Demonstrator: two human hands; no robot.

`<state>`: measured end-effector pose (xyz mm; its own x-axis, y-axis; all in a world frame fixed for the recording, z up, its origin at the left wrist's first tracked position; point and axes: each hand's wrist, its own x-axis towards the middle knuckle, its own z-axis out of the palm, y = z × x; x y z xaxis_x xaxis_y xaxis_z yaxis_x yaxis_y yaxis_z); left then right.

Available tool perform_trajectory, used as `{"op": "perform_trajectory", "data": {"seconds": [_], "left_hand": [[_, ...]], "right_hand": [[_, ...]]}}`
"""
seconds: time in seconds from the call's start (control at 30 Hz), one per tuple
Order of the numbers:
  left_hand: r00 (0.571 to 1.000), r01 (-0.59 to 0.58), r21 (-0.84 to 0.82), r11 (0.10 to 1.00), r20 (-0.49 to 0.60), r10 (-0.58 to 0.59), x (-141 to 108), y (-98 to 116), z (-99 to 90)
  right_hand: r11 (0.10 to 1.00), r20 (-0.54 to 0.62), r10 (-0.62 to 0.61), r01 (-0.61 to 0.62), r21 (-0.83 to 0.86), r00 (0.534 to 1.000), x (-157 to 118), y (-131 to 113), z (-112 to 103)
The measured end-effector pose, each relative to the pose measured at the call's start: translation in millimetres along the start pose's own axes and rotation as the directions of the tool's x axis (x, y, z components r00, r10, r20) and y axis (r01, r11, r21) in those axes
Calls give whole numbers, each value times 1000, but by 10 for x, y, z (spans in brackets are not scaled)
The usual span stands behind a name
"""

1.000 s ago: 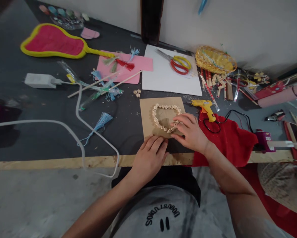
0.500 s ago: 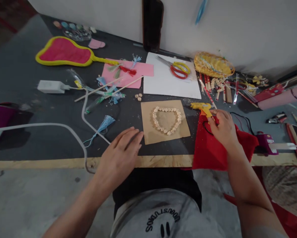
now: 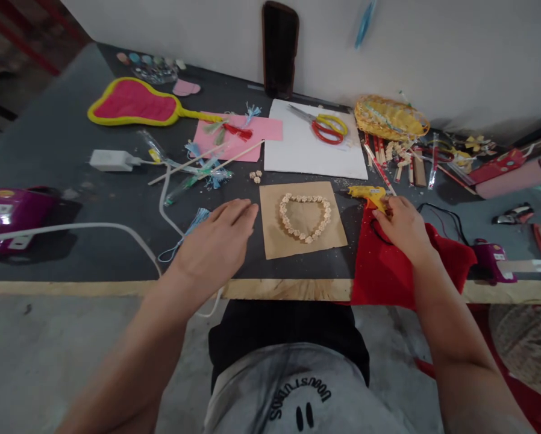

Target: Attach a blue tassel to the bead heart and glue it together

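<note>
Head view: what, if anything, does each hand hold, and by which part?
The right hand has the yellow glue gun by its handle. The left hand shows nothing in its grasp.

Glue gun (image 3: 368, 194), right of centre: yellow
Cloth (image 3: 384, 274), lower right: plain red
Square sheet (image 3: 275, 238), centre: plain brown
Ring of small pieces (image 3: 284, 212), centre: pale beige
Paddle shape (image 3: 135, 103), upper left: deep pink, yellow border and handle
Scissors (image 3: 328, 129), upper centre: one red loop, one yellow, grey blades
Board (image 3: 313, 161), upper centre: white
Paper (image 3: 270, 129), upper centre: pink
Tassels (image 3: 238, 132), upper left of centre: light blue, red, pale green
Basket (image 3: 402, 131), upper right: yellow weave
Adapter (image 3: 111, 160), left: white
Boxy device (image 3: 24, 214), left edge: purple with white patches
Phone (image 3: 279, 53), top centre: black, brown rim
Tabletop (image 3: 103, 208): dark grey, pale wood-coloured front edge (image 3: 293, 290)
Shirt (image 3: 275, 361), bottom centre: grey, black lettering and two black ovals
</note>
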<state>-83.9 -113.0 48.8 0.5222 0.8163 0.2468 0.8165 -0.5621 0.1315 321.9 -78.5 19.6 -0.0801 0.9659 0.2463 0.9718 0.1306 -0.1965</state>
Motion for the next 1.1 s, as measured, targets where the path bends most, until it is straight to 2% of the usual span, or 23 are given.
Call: {"op": "perform_trajectory", "data": {"seconds": [0.13, 0.27, 0.47, 0.57, 0.67, 0.77, 0.93, 1.1], "left_hand": [[987, -49, 14, 999, 151, 46, 215, 69, 55], [960, -5, 56, 998, 281, -11, 369, 89, 82], [914, 38, 170, 985, 393, -103, 327, 48, 60], [925, 51, 162, 985, 364, -108, 159, 4, 47], [963, 68, 124, 990, 251, -98, -36, -57, 7], [969, 87, 90, 992, 223, -105, -158, -104, -32], [973, 88, 98, 991, 205, -107, -172, -96, 45], [986, 35, 78, 996, 157, -47, -95, -24, 160]], "right_hand": [[999, 28, 35, -35, -9, 999, -7, -29, -9], [997, 53, 59, -57, -44, 997, -7, -68, -6], [994, 82, 97, -93, -56, 992, -1, -66, 54], [994, 73, 106, -103, -42, 992, 9, -46, 94], [994, 68, 112, -111, -22, 991, 22, -32, 123], [992, 61, 127, -127, -3, 990, 31, -26, 143], [987, 50, 156, -158, 40, 987, 48, -5, 175], [986, 28, 151, -153, 73, 988, 58, 15, 217]]}}
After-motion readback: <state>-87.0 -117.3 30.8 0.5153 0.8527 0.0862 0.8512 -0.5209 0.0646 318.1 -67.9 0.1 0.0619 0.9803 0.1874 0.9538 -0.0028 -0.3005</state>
